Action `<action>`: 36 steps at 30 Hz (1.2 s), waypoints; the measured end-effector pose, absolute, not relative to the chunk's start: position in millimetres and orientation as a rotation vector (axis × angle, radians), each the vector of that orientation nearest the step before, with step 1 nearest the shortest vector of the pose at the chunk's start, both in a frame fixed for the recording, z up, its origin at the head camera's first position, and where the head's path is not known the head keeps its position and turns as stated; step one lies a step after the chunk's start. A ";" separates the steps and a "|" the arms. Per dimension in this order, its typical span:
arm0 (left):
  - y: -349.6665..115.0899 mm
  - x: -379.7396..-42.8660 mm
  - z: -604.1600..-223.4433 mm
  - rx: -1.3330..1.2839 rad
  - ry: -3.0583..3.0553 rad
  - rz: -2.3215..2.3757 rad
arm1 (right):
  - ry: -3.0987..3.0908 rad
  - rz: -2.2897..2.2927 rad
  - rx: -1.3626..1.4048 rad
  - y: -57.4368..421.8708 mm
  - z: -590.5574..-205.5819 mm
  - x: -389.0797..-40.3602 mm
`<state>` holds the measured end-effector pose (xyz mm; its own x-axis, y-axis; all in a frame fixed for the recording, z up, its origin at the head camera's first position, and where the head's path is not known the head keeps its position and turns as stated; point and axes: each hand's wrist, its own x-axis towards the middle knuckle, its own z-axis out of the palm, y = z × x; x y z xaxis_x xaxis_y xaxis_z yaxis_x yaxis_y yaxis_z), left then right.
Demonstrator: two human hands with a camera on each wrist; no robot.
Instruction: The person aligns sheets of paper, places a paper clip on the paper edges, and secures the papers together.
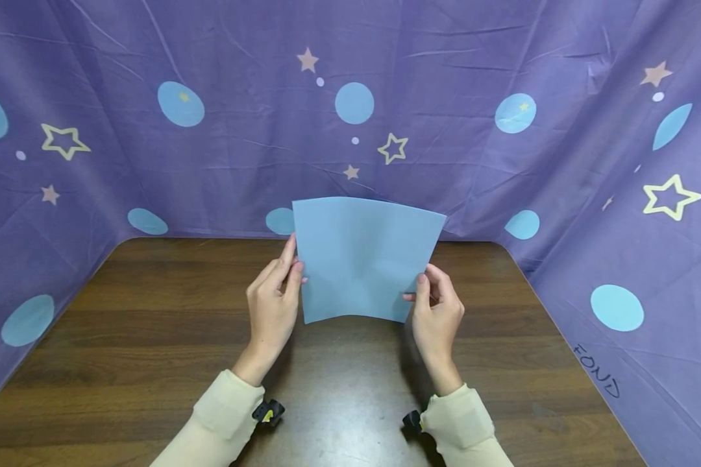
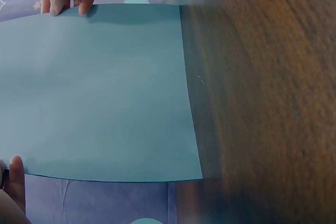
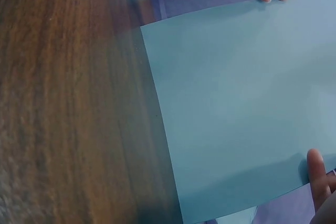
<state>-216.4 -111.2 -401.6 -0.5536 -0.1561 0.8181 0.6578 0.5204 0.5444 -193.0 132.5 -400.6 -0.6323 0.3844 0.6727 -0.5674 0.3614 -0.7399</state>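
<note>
A sheet of light blue paper (image 1: 359, 256) is held up above the table, slightly bowed, its face toward the head camera. My left hand (image 1: 273, 305) pinches its left edge, thumb on the near face and other fingers mostly hidden behind. At the right edge, lower down, my right hand (image 1: 437, 311) pinches the sheet between thumb and fingers. In the left wrist view the paper (image 2: 100, 93) spans between both hands, with the left thumb (image 2: 17, 174) at its lower edge. The right wrist view shows the right thumb (image 3: 316, 174) lying on the paper's face.
A dark brown wooden table (image 1: 181, 324) lies beneath the hands. Purple cloth (image 1: 239, 130) printed with stars and blue spots hangs behind and along both sides. Black handwriting (image 1: 597, 371) marks the right cloth. Each cream sleeve (image 1: 228, 405) has a small black device (image 1: 268, 412) at the wrist.
</note>
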 end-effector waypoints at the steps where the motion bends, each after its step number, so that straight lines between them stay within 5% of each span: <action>1: -111.2 -216.6 -401.9 -0.414 -1.866 -1.144 | -1.770 1.405 0.160 132.6 -401.4 -193.3; 36: -113.9 -220.7 -421.8 -0.383 -1.920 -1.171 | -1.838 1.427 0.126 150.6 -450.8 -214.8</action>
<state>-220.7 -113.9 -421.8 -0.6059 -0.1553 0.7803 0.6226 0.5180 0.5865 -214.8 150.6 -450.8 -0.6835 0.3721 0.6280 -0.5161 0.3621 -0.7763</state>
